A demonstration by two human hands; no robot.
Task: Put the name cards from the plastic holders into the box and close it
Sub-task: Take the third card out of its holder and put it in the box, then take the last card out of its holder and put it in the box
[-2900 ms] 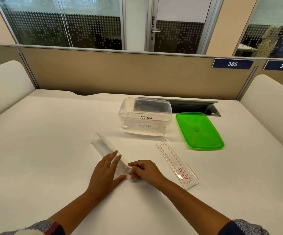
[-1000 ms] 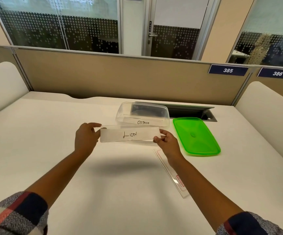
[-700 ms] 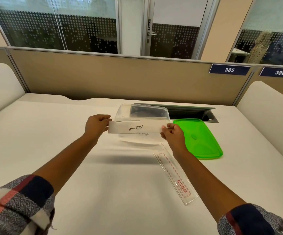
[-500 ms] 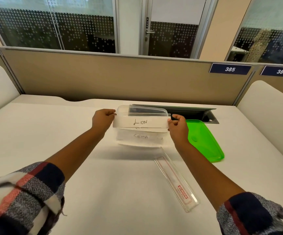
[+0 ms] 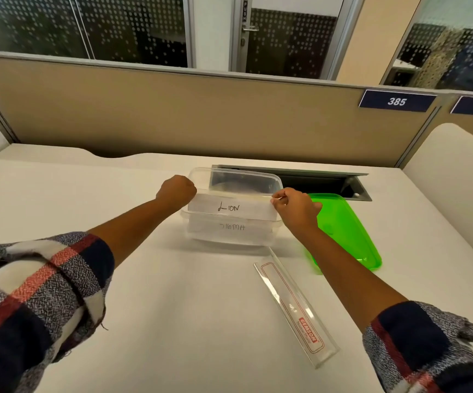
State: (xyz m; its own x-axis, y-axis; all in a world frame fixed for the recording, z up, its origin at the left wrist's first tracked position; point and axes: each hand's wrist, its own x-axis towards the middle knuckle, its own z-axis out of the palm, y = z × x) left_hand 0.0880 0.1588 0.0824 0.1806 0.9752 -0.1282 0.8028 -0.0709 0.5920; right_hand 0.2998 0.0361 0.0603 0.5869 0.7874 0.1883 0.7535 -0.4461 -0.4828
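The clear box stands open on the desk, green lid beside it. The LION card, earlier held nearer the person, now spans the box's front rim. Left hand and right hand pinch its ends.

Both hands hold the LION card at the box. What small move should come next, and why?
Probably lower the LION card into the clear box and let go. The left hand and right hand hold its ends at the near rim, another card shows inside, and the green lid is off.
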